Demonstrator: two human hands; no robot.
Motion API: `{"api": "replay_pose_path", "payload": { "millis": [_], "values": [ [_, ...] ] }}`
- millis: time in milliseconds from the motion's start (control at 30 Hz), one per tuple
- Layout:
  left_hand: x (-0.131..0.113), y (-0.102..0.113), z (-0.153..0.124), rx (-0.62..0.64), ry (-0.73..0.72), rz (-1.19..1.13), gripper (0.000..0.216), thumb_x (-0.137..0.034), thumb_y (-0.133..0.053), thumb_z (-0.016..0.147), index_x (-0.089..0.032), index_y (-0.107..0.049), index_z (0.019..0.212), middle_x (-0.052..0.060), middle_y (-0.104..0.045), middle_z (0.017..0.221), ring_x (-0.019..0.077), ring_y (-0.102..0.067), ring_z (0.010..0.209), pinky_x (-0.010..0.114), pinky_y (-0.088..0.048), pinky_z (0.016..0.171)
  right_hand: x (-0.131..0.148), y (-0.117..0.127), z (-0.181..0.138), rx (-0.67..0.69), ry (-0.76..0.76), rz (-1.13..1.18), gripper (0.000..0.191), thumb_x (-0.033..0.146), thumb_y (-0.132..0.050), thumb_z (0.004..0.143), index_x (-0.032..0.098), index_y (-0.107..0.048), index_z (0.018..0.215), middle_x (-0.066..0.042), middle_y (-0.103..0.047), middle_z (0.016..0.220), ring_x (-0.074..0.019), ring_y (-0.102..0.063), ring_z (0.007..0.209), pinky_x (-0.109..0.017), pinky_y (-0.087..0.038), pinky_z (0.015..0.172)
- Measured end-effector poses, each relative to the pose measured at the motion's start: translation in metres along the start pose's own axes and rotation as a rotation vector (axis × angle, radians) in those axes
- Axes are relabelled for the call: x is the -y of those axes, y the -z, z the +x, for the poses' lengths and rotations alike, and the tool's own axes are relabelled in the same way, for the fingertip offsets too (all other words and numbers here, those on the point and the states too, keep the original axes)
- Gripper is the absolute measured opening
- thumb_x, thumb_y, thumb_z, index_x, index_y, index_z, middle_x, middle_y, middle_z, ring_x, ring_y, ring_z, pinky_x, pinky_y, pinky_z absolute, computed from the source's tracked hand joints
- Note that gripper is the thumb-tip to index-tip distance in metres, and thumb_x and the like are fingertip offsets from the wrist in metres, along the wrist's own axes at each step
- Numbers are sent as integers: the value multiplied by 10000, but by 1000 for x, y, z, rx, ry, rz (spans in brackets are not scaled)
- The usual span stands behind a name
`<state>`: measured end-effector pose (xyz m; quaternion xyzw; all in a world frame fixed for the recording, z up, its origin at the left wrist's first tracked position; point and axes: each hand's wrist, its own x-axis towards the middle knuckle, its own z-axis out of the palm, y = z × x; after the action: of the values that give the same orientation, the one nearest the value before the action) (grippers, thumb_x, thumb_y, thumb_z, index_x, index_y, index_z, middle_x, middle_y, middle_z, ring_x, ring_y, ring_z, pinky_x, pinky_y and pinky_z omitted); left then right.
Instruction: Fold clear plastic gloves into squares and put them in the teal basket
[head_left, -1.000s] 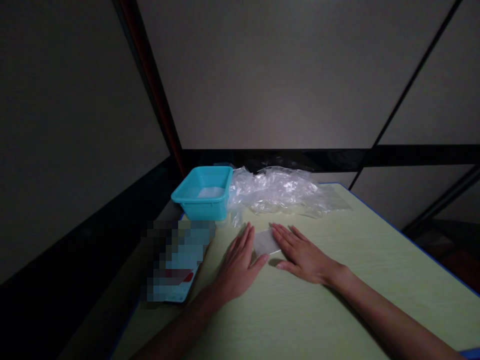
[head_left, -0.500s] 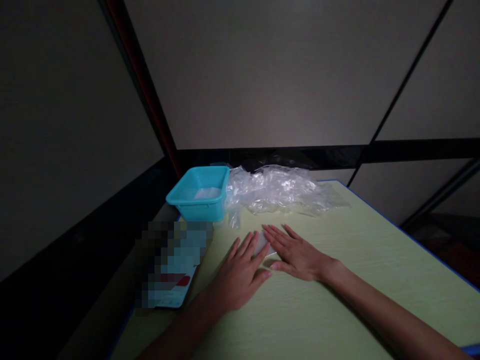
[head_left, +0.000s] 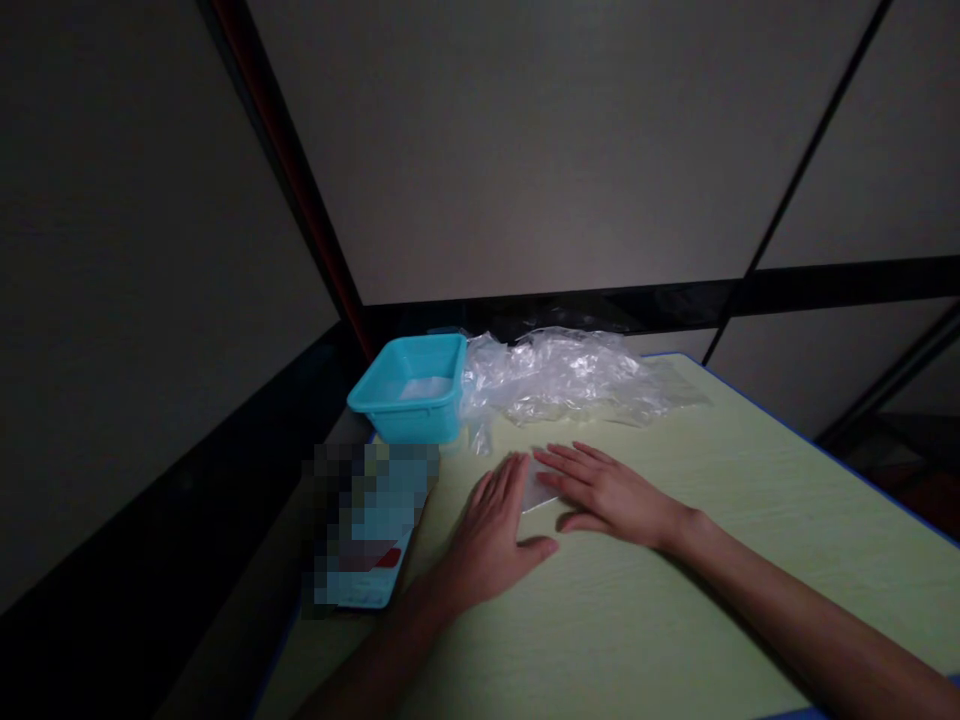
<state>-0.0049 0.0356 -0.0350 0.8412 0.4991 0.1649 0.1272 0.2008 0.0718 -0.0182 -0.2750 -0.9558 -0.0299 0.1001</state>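
Packet (head_left: 537,491): lay flat on the tabletop (head_left: 600,620), between both hands.
Left hand (head_left: 491,535): lay at its left edge, fingers straight, thumb spread apart.
Right hand (head_left: 616,495): partly covered its right side, fingers apart.
Turquoise basin (head_left: 412,421): stood far left.
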Motion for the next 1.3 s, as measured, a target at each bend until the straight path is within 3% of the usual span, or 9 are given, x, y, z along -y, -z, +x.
{"api": "replay_pose_path", "payload": {
  "millis": [67,167,300,467,633,800,900,1033,1300],
  "values": [
    [-1,-1,1,-17,29,-39,882,-326,-638,698,-57,-145,1378,198,-237,1428,267,-193,1323,426,-224,1056,-1,4,-2,-62,77,-73,394,417,-428,886,151,-565,1143,-93,-496,1291,-232,-411,1206,-407,-320,1004],
    [-2,-2,1,-24,52,-70,895,-309,-654,678,-52,-152,1373,212,-266,1411,283,-222,1310,434,-243,1045,-2,4,-5,-176,142,-167,216,269,-463,892,156,-635,957,-63,-633,1080,-203,-541,1017,-364,-410,901],
    [-2,-1,1,-34,56,-78,879,-299,-652,670,-59,-173,1367,212,-292,1398,292,-249,1297,447,-247,1037,-3,1,-1,-236,154,-236,138,181,-493,871,151,-626,889,-50,-648,1015,-187,-561,917,-332,-438,832],
    [-2,-1,2,-64,43,-119,845,-259,-655,654,-91,-220,1358,188,-347,1374,288,-289,1278,451,-254,1031,-4,-6,7,-302,101,-197,136,163,-513,844,149,-609,940,-73,-630,1088,-220,-542,1005,-374,-408,891],
    [1,-3,6,-199,75,-280,745,-166,-602,662,-114,-290,1337,154,-453,1297,254,-412,1192,408,-321,992,0,-11,8,-340,-49,222,156,155,-474,819,147,-598,913,-96,-647,1025,-214,-568,982,-369,-411,881],
    [-1,-6,10,-296,121,-586,633,-163,-528,711,-132,-343,1316,57,-630,930,175,-587,861,321,-438,824,8,-12,10,-472,-430,910,111,233,-493,799,165,-551,865,5,-582,667,-124,-536,587,-225,-415,522],
    [-5,-9,11,-255,144,-812,675,-192,-518,739,-140,-264,1362,4,-618,774,141,-591,726,253,-453,683,10,-13,13,-498,-511,1206,304,274,-563,754,162,-510,1031,62,-467,573,-82,-415,466,-189,-316,422],
    [-6,-12,12,-199,183,-986,783,-203,-547,737,-167,-138,1403,-48,-561,643,90,-519,552,187,-386,536,10,-14,16,-438,-552,1365,477,306,-618,719,145,-463,1141,82,-418,531,-64,-346,430,-184,-251,405],
    [-5,-8,15,-196,172,-1156,864,-208,-561,703,-147,-65,1409,-50,-500,612,103,-492,556,197,-367,539,9,-14,14,-402,-541,1430,632,307,-654,710,146,-393,1263,95,-378,518,-57,-292,442,-184,-222,408]
  ]
}}
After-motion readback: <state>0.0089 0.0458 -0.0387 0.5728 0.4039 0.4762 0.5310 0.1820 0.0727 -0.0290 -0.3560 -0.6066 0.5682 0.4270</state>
